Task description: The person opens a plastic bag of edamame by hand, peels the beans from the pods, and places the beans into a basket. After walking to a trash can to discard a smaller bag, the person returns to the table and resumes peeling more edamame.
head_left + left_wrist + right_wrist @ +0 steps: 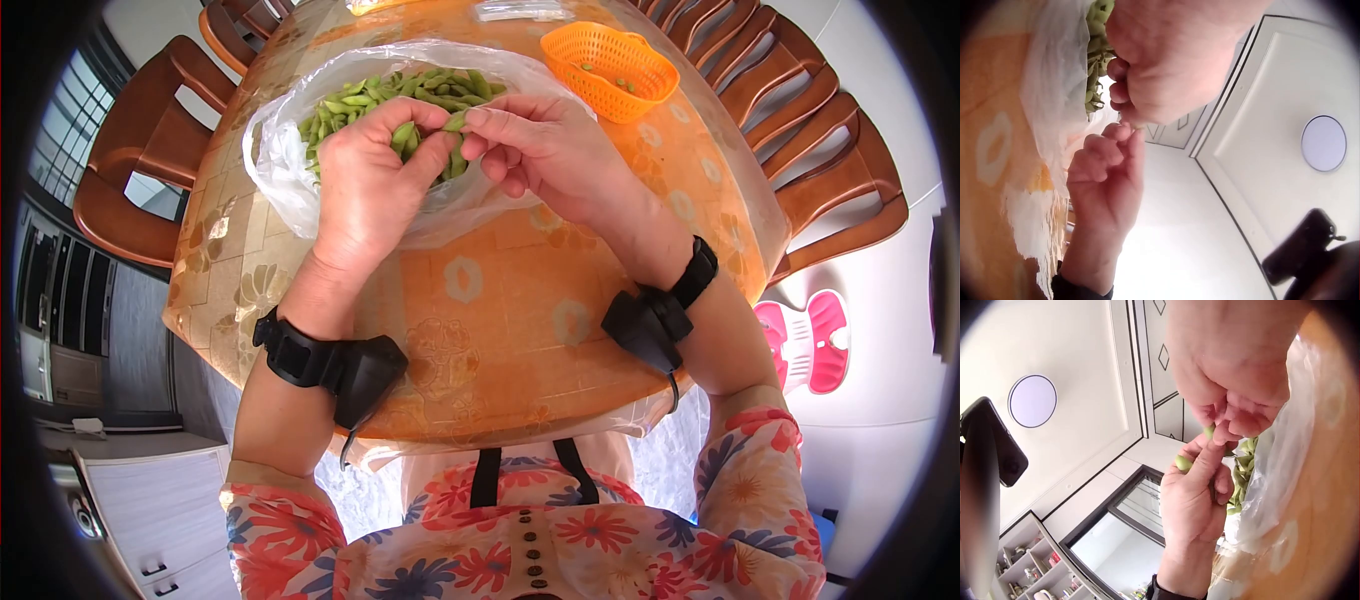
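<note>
Both hands meet over a clear plastic bag (pixel 283 190) heaped with green edamame pods (pixel 352 100). My left hand (pixel 362 185) holds a few pods, one of them an edamame pod (pixel 1183 463) sticking out beside the thumb in the right wrist view. Thumb and fingers of my right hand (pixel 560 150) pinch the end of an edamame pod (pixel 455 121), right at the left fingertips. From the left wrist side, the hands' fingertips come together and largely hide that pod.
An orange plastic basket (pixel 645 95) with a few green bits inside stands beyond the bag on the right. A patterned cover lies over the table (pixel 480 330). Wooden chairs (pixel 840 180) line both sides. Farther back is a clear plastic package (pixel 520 10).
</note>
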`<control>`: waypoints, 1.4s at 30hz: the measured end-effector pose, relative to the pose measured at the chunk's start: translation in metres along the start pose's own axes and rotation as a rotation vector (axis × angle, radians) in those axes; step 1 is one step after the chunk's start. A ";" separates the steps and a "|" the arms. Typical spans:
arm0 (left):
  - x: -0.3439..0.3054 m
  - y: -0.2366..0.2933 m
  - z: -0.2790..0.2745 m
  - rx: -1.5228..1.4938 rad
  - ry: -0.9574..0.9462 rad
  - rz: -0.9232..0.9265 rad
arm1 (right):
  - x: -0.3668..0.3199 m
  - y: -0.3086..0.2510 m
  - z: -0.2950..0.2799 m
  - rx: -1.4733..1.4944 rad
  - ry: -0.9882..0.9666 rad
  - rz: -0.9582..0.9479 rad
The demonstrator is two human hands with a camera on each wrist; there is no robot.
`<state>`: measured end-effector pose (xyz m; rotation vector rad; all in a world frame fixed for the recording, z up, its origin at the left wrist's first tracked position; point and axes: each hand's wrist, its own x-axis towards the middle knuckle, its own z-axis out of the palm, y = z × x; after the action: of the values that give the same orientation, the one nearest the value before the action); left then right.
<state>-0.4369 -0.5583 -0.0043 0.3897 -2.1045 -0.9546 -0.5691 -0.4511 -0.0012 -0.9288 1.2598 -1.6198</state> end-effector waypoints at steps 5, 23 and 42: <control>0.001 -0.001 0.000 0.096 0.041 0.115 | 0.001 0.002 0.000 0.077 -0.008 0.013; 0.003 0.005 -0.003 -0.339 -0.142 -0.299 | 0.000 0.007 0.006 -0.085 0.075 -0.066; 0.010 0.002 -0.011 -0.540 -0.138 -0.429 | -0.001 -0.015 -0.002 -0.374 0.091 -0.071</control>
<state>-0.4350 -0.5677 0.0065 0.5104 -1.8097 -1.7866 -0.5733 -0.4477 0.0127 -1.1465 1.6468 -1.5211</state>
